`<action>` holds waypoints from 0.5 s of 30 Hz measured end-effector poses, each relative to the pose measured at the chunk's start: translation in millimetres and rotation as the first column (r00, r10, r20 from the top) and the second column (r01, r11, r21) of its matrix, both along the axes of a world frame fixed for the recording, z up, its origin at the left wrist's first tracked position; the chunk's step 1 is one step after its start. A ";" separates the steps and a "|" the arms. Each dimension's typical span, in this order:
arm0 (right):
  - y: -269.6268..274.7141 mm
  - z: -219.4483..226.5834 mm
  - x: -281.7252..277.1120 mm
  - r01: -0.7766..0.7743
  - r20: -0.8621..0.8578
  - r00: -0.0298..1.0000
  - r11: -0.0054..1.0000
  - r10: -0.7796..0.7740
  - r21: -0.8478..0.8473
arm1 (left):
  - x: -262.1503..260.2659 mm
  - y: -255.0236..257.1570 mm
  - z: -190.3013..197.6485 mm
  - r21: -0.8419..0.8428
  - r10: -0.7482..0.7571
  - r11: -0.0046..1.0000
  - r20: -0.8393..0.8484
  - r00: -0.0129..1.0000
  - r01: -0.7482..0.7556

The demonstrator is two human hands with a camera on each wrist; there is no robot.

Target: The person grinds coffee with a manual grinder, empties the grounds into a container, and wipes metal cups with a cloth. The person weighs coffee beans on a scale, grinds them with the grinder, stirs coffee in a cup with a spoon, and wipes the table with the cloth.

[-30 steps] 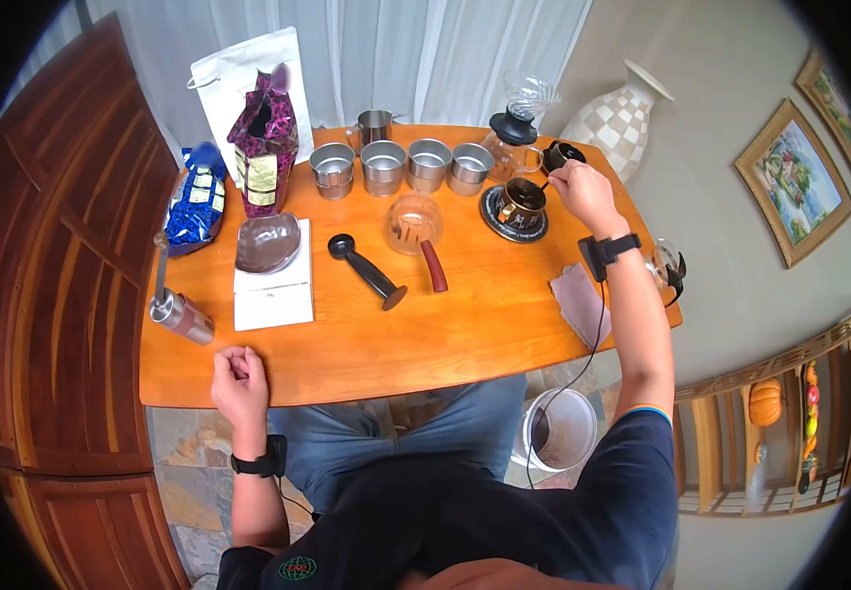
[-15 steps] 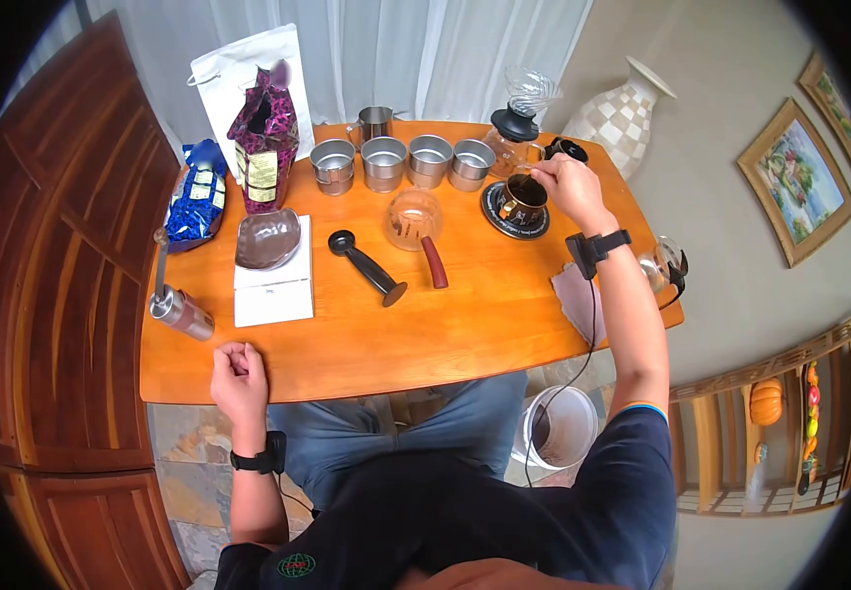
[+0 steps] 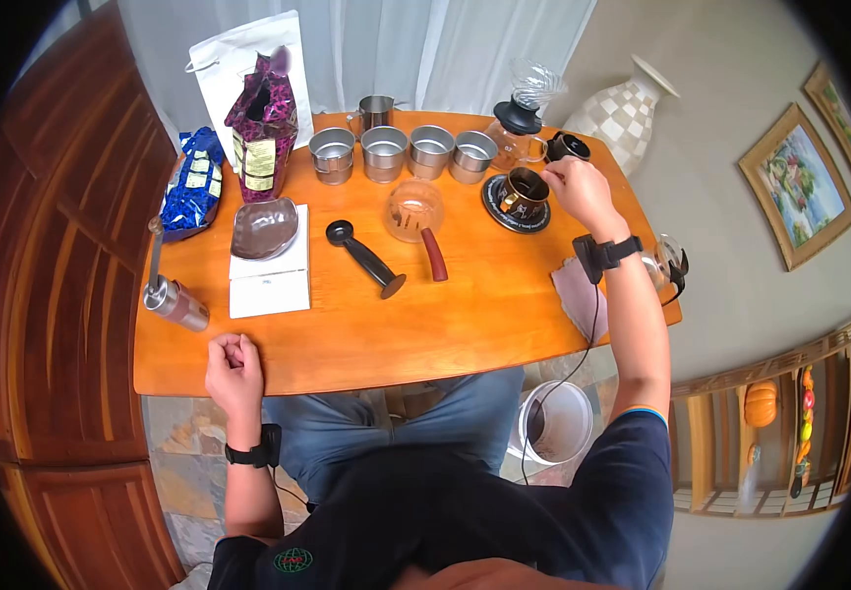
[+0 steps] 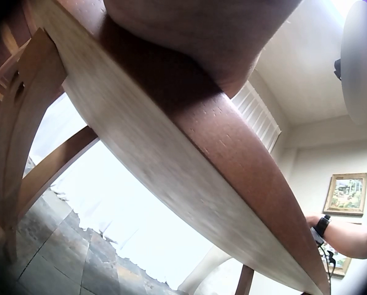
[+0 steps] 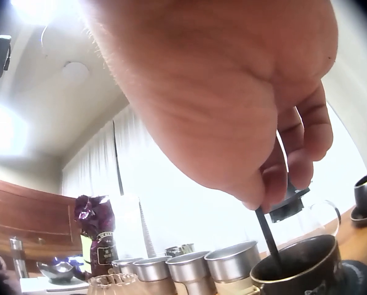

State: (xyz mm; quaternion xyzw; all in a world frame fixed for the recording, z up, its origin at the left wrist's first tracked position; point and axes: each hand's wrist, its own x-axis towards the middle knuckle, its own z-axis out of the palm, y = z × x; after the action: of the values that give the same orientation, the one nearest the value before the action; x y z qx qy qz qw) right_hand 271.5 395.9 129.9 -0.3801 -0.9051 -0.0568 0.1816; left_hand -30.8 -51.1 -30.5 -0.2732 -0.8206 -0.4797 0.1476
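Observation:
My right hand (image 3: 583, 194) pinches the upper end of a thin dark stick (image 5: 268, 236) between thumb and fingertips. The stick slants down into a dark cup (image 5: 300, 264) with a gold-toned handle; its lower end is hidden inside. This cup stands on a round black saucer (image 3: 517, 224) with white lettering, at the table's right side. My left hand (image 3: 235, 374) rests at the table's front-left edge, fingers loosely curled and holding nothing. Nearest to it is a hand coffee grinder (image 3: 177, 303) lying tilted with its crank outward.
Several metal cups (image 3: 384, 154) line the back. A glass dripper (image 3: 535, 84) tops a glass server (image 3: 514, 150) behind the saucer. A black scoop (image 3: 366, 261), a red-handled glass pot (image 3: 413, 211), a brown dish (image 3: 264, 231) and coffee bags (image 3: 260, 147) occupy the wooden table (image 3: 347, 359).
My right hand shifts a little left over the cup, then back right, with the stick still in its fingers. The left hand stays at the edge; the head view tilts slightly.

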 end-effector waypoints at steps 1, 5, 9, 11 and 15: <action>-1.9 -0.2 -3.3 -0.010 -0.021 1.000 1.000 0.010 0.005 | -0.1 -0.4 0.5 -0.005 0.000 1.000 0.005 1.000 0.000; 5.2 -6.5 -7.5 0.001 -0.102 0.995 1.000 0.002 0.027 | -0.3 -0.7 -1.2 0.006 0.008 1.000 -0.001 1.000 -0.008; 12.2 -12.9 -5.0 0.064 -0.107 0.993 0.997 -0.058 0.053 | -0.3 -0.8 -1.0 0.007 0.009 1.000 -0.011 1.000 -0.009; 14.4 -16.0 -0.7 0.115 -0.084 0.991 0.988 -0.106 0.101 | -0.2 -0.6 -0.5 0.007 0.015 1.000 -0.006 1.000 -0.015; 13.6 -16.7 4.5 0.128 -0.077 0.990 0.987 -0.120 0.099 | -0.8 -0.6 -2.8 0.001 0.014 1.000 -0.006 1.000 -0.014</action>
State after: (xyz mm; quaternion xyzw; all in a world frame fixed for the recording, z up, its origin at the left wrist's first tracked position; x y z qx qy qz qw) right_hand 276.0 409.5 113.2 -0.4276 -0.8686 -0.1016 0.2290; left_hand -31.5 -51.6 -33.3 -0.2690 -0.8218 -0.4782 0.1534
